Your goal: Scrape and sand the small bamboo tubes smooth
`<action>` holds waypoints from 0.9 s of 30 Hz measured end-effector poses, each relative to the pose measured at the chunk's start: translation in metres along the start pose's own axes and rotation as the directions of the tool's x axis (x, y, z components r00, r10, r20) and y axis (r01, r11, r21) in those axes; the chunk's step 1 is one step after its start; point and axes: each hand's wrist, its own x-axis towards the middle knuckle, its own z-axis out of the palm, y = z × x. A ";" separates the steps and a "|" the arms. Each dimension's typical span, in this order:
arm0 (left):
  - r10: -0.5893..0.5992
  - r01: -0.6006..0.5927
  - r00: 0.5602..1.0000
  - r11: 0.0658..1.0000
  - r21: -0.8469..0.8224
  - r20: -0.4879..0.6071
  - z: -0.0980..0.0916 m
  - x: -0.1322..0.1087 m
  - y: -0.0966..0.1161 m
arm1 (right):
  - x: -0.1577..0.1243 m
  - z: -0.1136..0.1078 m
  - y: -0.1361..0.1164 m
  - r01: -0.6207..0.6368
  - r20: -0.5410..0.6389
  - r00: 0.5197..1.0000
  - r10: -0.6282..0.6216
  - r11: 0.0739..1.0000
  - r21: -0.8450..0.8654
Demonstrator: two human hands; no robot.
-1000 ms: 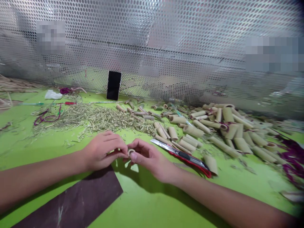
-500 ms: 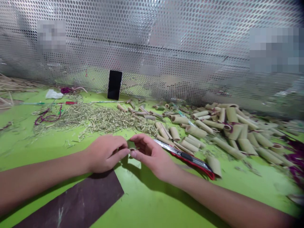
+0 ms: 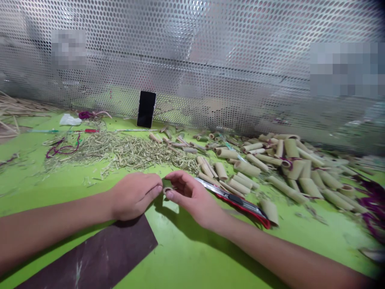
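Right hand (image 3: 191,196) in a narrow thumb-and-finger pinch on a short bamboo ring (image 3: 167,189), above the front-centre of the green table (image 3: 192,253); left hand (image 3: 134,196) just beside it, grip unclear; red utility knife (image 3: 231,199) by the right hand, cut bamboo tubes (image 3: 294,170) piled toward the right edge.

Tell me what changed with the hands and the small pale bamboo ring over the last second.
The left hand has uncurled, its fingers straightening and easing off the small pale bamboo ring, which now appears pinched by the right hand. The red-handled utility knife and the pile of cut bamboo tubes stayed as they were.
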 end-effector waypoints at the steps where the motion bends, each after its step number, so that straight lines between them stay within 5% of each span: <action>1: 0.010 -0.010 1.000 1.000 0.015 -0.005 0.000 0.000 0.000 | 0.000 0.000 0.000 0.006 -0.007 1.000 -0.006 1.000 -0.016; 10: 0.040 -0.045 0.998 0.993 0.110 0.050 -0.004 -0.001 0.003 | -0.001 0.002 -0.003 -0.009 -0.022 1.000 0.007 0.995 -0.102; 17: 0.112 -0.109 0.994 0.979 0.171 -0.004 -0.001 -0.001 0.001 | -0.001 0.002 0.000 -0.027 -0.032 0.999 0.024 0.995 -0.099; 27: -0.008 0.010 0.996 1.000 0.022 -0.092 0.009 0.000 0.000 | 0.001 0.005 0.003 -0.035 -0.084 0.996 0.028 0.996 -0.083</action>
